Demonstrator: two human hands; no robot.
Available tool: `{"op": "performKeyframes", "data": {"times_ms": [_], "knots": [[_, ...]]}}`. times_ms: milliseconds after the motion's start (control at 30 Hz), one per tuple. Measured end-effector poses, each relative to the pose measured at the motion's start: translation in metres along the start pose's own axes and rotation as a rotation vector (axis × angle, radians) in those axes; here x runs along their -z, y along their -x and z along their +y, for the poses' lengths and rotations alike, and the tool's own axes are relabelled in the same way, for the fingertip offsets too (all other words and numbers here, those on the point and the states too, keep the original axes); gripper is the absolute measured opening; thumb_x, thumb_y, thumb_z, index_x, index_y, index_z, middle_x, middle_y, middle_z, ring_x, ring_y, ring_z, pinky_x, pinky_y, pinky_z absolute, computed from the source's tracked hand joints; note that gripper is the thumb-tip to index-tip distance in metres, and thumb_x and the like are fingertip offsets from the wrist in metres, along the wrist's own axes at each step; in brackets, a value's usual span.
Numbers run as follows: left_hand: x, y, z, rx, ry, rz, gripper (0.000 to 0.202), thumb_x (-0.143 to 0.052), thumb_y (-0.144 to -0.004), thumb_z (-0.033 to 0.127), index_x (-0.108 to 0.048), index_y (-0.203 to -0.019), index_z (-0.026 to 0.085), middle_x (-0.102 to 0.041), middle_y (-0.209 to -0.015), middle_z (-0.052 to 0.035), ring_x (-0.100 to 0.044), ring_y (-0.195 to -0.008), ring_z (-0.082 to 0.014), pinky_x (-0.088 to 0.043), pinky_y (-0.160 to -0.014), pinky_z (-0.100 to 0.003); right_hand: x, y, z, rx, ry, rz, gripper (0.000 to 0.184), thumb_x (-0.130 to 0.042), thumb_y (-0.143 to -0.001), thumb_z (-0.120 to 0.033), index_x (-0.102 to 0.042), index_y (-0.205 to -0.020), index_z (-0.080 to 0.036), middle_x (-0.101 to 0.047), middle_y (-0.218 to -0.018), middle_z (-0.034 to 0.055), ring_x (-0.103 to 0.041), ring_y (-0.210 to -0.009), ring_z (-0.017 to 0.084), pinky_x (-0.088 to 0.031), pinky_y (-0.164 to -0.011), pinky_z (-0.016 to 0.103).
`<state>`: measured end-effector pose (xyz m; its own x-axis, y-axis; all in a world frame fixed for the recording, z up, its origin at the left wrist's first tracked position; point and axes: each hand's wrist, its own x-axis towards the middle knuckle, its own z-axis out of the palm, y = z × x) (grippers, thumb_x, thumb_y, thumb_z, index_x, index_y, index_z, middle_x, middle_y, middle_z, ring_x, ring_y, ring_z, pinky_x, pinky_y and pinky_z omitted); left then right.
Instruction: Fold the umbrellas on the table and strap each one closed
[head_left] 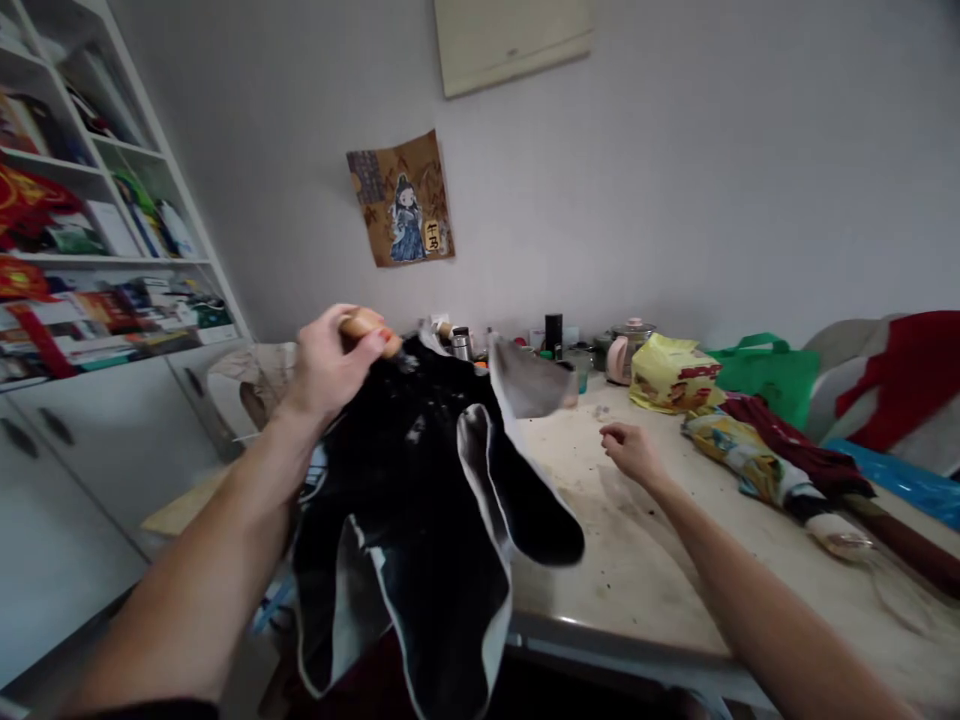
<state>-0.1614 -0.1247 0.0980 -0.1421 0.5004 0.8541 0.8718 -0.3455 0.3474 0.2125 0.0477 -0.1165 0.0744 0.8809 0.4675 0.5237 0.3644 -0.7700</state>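
My left hand point(330, 360) is closed round a rounded wooden piece point(367, 325) with a bit of red near its end. From it hangs a black cloth garment point(405, 450) with a pale grey underside and several rounded flaps; whitish specks mark its upper part. One grey flap point(529, 378) sticks out to the right, smeared by motion. The join between wood and cloth is unclear. Over the table, right of the garment, my right hand point(630, 450) has its fingers curled in, with nothing visible in them.
The pale table point(600, 560) holds a yellow bag point(675, 372), a green bag point(772, 370), a patterned cloth bundle point(750, 455) and a pink-handled kettle point(630, 345). A thermos point(460, 345) stands near the wall. Shelves point(97, 165) rise at left; a red-draped chair point(907, 380) is at right.
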Motion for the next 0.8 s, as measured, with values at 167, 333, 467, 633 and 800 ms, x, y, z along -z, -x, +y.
{"op": "performKeyframes", "data": {"times_ms": [167, 333, 467, 633, 800], "knots": [[-0.08, -0.023, 0.042, -0.195, 0.034, -0.331, 0.029, -0.064, -0.075, 0.039, -0.065, -0.092, 0.016, -0.068, -0.082, -0.0035, -0.058, -0.073, -0.0156, -0.044, -0.069, -0.027, 0.021, -0.009, -0.004, -0.033, -0.269, 0.13, 0.021, -0.057, -0.063, -0.029, -0.07, -0.075, -0.018, -0.068, -0.061, 0.0038, -0.06, -0.057, 0.017, -0.046, -0.056, 0.028], [-0.163, -0.03, 0.056, -0.166, 0.084, -0.452, 0.023, -0.066, -0.074, 0.038, -0.064, -0.082, 0.017, -0.066, -0.074, -0.0019, -0.055, -0.068, -0.0153, -0.042, -0.067, -0.028, 0.046, -0.017, -0.002, -0.08, -0.543, 0.214, 0.044, -0.057, -0.07, -0.05, -0.066, -0.094, -0.014, -0.07, -0.071, 0.0085, -0.059, -0.051, 0.015, -0.044, -0.047, 0.025], [-0.212, -0.023, 0.056, -0.078, 0.169, -0.527, 0.023, -0.067, -0.074, 0.038, -0.062, -0.081, 0.016, -0.063, -0.076, -0.0029, -0.055, -0.071, -0.0169, -0.044, -0.072, -0.031, 0.062, -0.015, -0.009, -0.03, -0.777, 0.037, 0.053, -0.058, -0.075, -0.06, -0.064, -0.106, -0.017, -0.071, -0.089, 0.0107, -0.064, -0.066, 0.016, -0.05, -0.055, 0.027], [-0.245, 0.005, 0.051, -0.049, 0.258, -0.658, 0.029, -0.062, -0.08, 0.039, -0.062, -0.094, 0.013, -0.065, -0.089, -0.0063, -0.061, -0.081, -0.0188, -0.049, -0.08, -0.033, 0.058, -0.005, -0.019, 0.197, -0.411, -0.11, 0.062, -0.069, -0.075, -0.049, -0.056, -0.131, -0.025, -0.06, -0.132, 0.0097, -0.06, -0.112, 0.023, -0.051, -0.09, 0.037], [-0.238, 0.022, 0.02, -0.109, 0.156, -0.58, 0.068, -0.071, -0.074, 0.044, -0.049, -0.133, 0.019, -0.046, -0.138, -0.0151, -0.045, -0.128, -0.0295, -0.035, -0.108, -0.046, 0.043, -0.008, -0.003, 0.077, -0.164, -0.172, 0.027, -0.071, -0.068, -0.033, -0.076, -0.093, -0.022, -0.075, -0.093, 0.0042, -0.068, -0.084, 0.021, -0.054, -0.076, 0.031]]}}
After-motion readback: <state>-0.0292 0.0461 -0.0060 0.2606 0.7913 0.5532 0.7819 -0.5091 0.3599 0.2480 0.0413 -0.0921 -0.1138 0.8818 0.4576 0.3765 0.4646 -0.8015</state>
